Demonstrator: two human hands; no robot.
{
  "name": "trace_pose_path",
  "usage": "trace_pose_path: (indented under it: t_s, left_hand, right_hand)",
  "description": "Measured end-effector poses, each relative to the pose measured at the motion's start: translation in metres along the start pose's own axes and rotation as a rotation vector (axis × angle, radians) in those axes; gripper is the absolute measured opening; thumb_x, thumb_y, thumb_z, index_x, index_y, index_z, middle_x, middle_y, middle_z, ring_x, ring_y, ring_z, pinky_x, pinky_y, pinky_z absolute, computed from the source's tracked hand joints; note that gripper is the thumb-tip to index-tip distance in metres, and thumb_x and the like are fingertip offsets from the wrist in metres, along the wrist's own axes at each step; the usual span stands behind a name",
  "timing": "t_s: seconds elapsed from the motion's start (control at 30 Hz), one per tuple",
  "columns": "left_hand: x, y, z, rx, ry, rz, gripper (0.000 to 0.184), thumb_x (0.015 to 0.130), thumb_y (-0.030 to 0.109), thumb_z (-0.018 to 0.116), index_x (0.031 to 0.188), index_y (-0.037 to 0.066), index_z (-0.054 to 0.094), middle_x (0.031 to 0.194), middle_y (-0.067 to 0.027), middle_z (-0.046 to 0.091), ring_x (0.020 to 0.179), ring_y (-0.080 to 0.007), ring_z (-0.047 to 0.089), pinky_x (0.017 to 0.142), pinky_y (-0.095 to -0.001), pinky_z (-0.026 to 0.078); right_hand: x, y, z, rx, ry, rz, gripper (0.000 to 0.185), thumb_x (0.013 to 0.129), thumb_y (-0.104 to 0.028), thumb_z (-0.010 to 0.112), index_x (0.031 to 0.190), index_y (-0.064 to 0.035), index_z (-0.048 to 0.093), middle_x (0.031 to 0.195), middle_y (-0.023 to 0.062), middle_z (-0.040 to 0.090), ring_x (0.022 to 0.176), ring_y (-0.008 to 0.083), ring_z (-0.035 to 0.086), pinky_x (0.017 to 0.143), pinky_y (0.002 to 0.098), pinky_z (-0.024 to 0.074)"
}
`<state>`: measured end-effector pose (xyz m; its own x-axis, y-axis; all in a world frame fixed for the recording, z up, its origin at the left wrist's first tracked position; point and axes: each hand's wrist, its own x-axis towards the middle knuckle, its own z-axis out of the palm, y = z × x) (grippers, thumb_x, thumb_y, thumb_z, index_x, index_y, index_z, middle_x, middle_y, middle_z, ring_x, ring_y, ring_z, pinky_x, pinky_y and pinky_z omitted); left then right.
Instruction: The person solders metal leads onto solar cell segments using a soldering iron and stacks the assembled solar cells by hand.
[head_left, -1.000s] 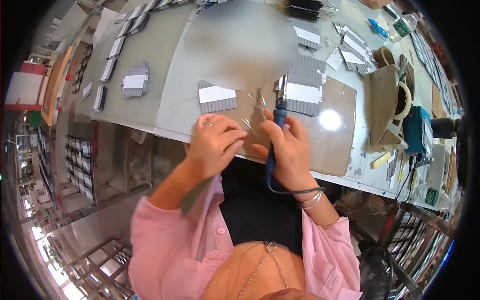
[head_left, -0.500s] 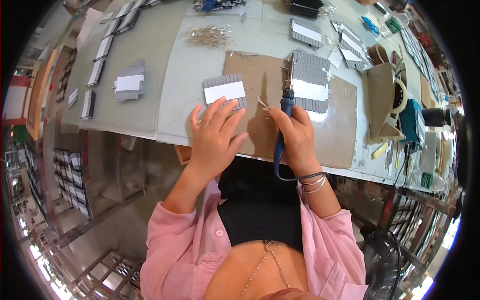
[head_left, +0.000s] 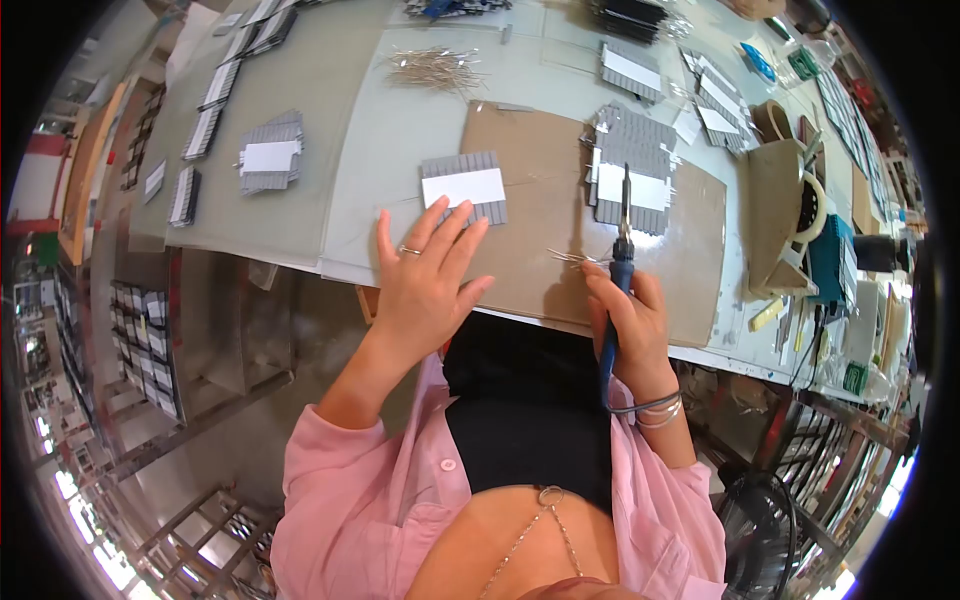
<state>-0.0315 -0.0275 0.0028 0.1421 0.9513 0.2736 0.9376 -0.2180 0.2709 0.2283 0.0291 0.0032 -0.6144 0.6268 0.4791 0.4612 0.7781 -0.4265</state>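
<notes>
My left hand lies with fingers spread, its fingertips at the lower edge of a small grey slatted piece with a white label. In my right hand is a soldering iron, its blue handle gripped and its metal tip pointing away from me. A few thin wires stick out to the left from the fingertips of that same hand. Beyond the iron's tip lies a stack of similar grey pieces with white labels, on a brown board.
A pile of thin wires lies farther back. More grey pieces rest at left, near a row of dark strips. At right stand a beige tape dispenser, a teal box and a plastic bottle.
My right hand has moved right and toward me with the soldering iron and wires, away from the labelled piece. My left hand stays by that piece. The whole view has shifted slightly.
</notes>
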Motion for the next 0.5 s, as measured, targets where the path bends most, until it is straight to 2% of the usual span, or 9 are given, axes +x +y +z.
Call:
trace_pose_path:
  t_s: [0.1,0.27,0.37,0.4,0.5]
  left_hand:
    - [-0.005,0.001,-0.002,0.011,0.014,-0.005,0.054,0.085,0.033,0.066,0.132,0.008,0.053,0.14,-0.0069,0.049,0.135,-0.0271,0.038,0.111,-0.06,0.011]
    - [0.009,-0.013,-0.006,0.027,0.002,-0.057,0.063,0.082,0.037,0.069,0.135,0.011,0.05,0.144,-0.0067,0.044,0.137,-0.0268,0.035,0.111,-0.0601,0.012]
    - [0.034,-0.033,-0.01,0.049,-0.037,-0.021,0.07,0.079,0.041,0.072,0.138,0.012,0.047,0.147,-0.006,0.04,0.139,-0.0268,0.032,0.112,-0.0602,0.011]
    - [0.04,-0.039,-0.01,0.058,-0.045,0.006,0.075,0.077,0.043,0.073,0.139,0.01,0.045,0.144,-0.0059,0.045,0.138,-0.0277,0.033,0.112,-0.0601,0.011]
    - [0.052,-0.048,-0.014,0.001,-0.119,0.04,0.075,0.076,0.042,0.074,0.139,0.011,0.046,0.14,-0.0056,0.05,0.138,-0.0277,0.035,0.112,-0.0612,0.011]
  right_hand:
    - [-0.012,0.002,-0.003,-0.015,0.038,0.058,0.034,0.077,0.005,0.067,0.109,-0.0043,0.059,0.11,0.0123,0.069,0.091,0.0291,0.06,0.08,0.0375,0.0478]
    - [-0.031,0.018,-0.028,-0.166,0.157,0.173,0.03,0.08,0.007,0.065,0.108,-0.0045,0.063,0.103,0.0105,0.07,0.08,0.0276,0.058,0.071,0.0347,0.0479]
    - [-0.042,0.033,-0.034,-0.179,0.21,0.207,0.031,0.08,0.008,0.065,0.108,-0.0038,0.063,0.102,0.0106,0.07,0.08,0.0275,0.058,0.071,0.034,0.0476]
    - [-0.045,0.035,-0.033,-0.137,0.256,0.232,0.029,0.082,0.006,0.064,0.109,-0.0034,0.064,0.101,0.0104,0.07,0.08,0.0278,0.059,0.072,0.0349,0.0473]
    - [-0.041,0.033,-0.04,-0.224,0.31,0.175,0.023,0.086,0.001,0.063,0.108,-0.0025,0.063,0.1,0.0101,0.07,0.08,0.0276,0.059,0.074,0.0355,0.0468]
